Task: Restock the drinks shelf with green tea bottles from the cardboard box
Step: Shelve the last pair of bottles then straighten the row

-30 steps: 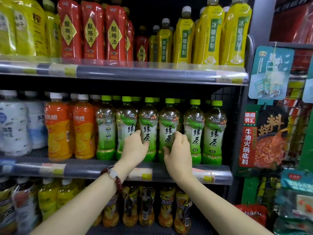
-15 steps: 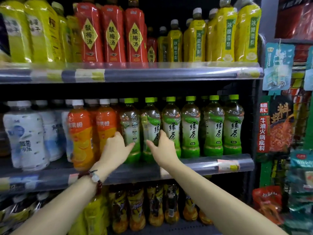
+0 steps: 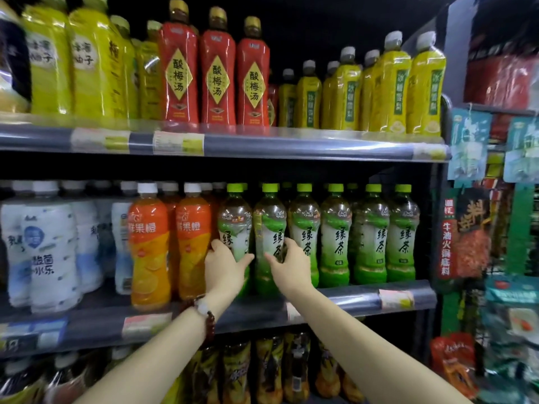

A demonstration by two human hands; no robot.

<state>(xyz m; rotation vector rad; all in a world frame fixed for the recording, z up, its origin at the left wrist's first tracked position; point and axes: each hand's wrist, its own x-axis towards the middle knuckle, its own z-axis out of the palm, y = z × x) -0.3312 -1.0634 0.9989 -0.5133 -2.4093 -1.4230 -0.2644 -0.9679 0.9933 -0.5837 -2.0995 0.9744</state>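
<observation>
Several green tea bottles with green caps stand in a row on the middle shelf. My left hand wraps around the lower part of the leftmost green tea bottle. My right hand grips the second green tea bottle beside it. Both bottles stand upright on the shelf, touching their neighbours. More green tea bottles fill the row to the right. A bead bracelet sits on my left wrist. No cardboard box is in view.
Orange juice bottles stand directly left of the green tea, then white bottles. Red bottles and yellow bottles fill the top shelf. Dark bottles crowd the bottom shelf. Hanging snack packets cover the rack at right.
Both hands have shifted left along the green tea row, from the middle bottles to the two leftmost ones, and have closed around them. The camera has also panned left.
</observation>
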